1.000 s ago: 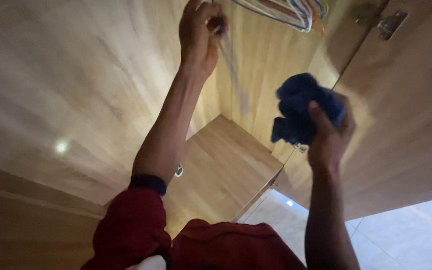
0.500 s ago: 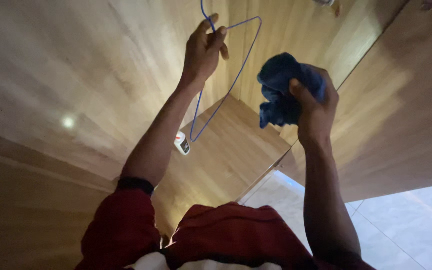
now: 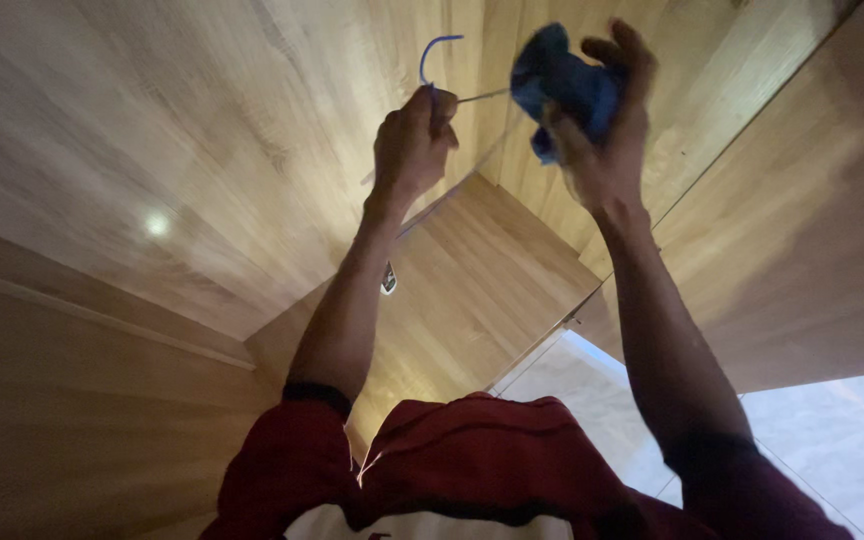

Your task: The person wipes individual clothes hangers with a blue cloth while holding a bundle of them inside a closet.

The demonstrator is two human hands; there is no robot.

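Observation:
My left hand (image 3: 412,140) is raised inside a wooden wardrobe and grips a thin blue wire hanger (image 3: 439,62) just below its hook. The hanger's lower part is blurred and partly hidden behind my hands. My right hand (image 3: 607,130) is up beside it, holding a bunched dark blue cloth (image 3: 559,85) against the hanger's right side. Both arms wear dark red sleeves.
Light wood panels (image 3: 182,120) of the wardrobe surround the hands. A small white bottle (image 3: 389,279) lies on the wardrobe's wooden floor (image 3: 462,280), half hidden by my left forearm. An open wooden door (image 3: 802,230) stands to the right, with pale floor tiles (image 3: 832,440) below it.
My left hand has brought the hanger down off the rail and towards me. My right hand has lifted the blue cloth up and left until it meets the hanger.

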